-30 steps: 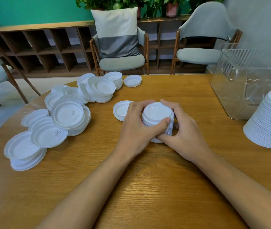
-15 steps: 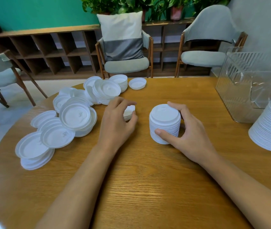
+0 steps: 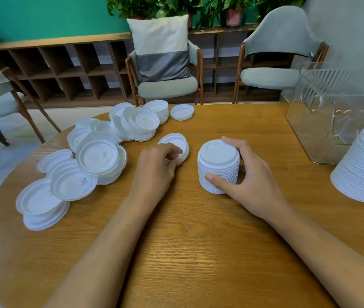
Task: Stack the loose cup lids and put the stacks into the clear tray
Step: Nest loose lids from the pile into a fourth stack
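Head camera is looking down on a round wooden bench (image 3: 198,252) where both bare forearms are reaching in. The right grip (image 3: 252,176) is curling round the tall stack of lids (image 3: 218,167), which is standing upright near the middle of the bench. The thumb is pressing its near side low down and the fingers are wrapping over the far top edge, so the stack is sitting inside the curve of that grip. The left grip (image 3: 156,170) is lying just left of it, fingers bent and pinching the near rim of a short stack of lids (image 3: 176,142), which is tilting slightly toward the camera. A narrow strip of bare wood is showing between the two stacks.

Loose lids (image 3: 96,156) are lying in an overlapping heap on the left half of the bench, well apart from the right grip and near the left one. More are leaning together farther back, and a single lid (image 3: 182,112) is sitting alone beyond them. The clear tray (image 3: 323,121) is standing at the far right of the bench, apart from both grips. A big finished stack (image 3: 363,167) is leaning in front of it at the frame's right edge.
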The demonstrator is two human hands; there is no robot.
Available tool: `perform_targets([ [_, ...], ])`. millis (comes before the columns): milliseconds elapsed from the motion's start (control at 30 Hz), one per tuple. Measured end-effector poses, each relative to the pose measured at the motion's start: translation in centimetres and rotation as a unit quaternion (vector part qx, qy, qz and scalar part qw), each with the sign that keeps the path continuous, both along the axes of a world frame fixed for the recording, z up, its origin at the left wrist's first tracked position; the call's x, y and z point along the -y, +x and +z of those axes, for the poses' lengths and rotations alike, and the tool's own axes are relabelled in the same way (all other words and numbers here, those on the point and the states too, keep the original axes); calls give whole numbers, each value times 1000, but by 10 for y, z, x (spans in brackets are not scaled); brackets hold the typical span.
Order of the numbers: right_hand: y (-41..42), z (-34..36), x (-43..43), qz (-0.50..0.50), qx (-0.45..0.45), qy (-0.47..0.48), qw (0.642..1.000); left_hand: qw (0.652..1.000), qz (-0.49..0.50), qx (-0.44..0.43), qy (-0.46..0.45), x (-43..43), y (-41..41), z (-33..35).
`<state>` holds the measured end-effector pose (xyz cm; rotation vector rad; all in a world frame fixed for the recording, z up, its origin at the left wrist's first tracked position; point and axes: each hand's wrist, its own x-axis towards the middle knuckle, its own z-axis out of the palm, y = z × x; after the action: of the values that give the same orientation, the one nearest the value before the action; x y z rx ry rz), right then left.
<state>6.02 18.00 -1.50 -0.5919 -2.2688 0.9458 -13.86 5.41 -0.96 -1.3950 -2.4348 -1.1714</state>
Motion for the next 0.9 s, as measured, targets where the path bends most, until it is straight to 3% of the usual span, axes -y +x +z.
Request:
perform_targets([
  [300, 0, 1, 1, -2, -1, -6, 1000, 1000, 6, -20, -16, -1, -2, 1],
  [467, -1, 1, 1, -3, -1, -3, 1000, 999, 6, -9, 34, 0, 4, 5],
  [800, -1, 2, 4, -3, -33, -3, 999, 971, -3, 138, 197, 0, 20, 17],
  [900, -2, 2, 4, 0, -31, -8, 999, 933, -21, 265, 241, 0, 20, 22],
])
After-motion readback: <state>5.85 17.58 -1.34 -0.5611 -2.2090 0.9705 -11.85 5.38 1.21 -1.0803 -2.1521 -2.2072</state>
